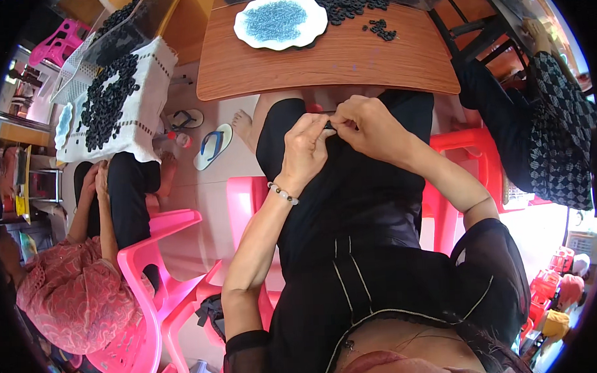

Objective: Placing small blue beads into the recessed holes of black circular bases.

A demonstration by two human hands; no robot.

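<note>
Mostly, the fingers (318, 123) hide a small dark piece (329, 125).

Passage across near tabletop (327, 70); white plate (317, 23), black pieces (349, 4) obstruct far side.

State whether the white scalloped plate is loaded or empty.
Loaded: small bluish pieces cover the middle of the plate, leaving its rim bare.

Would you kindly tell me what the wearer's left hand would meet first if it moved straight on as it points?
Beyond the small black piece between them, the left hand would likely meet the right hand, though depth is unclear.
</note>
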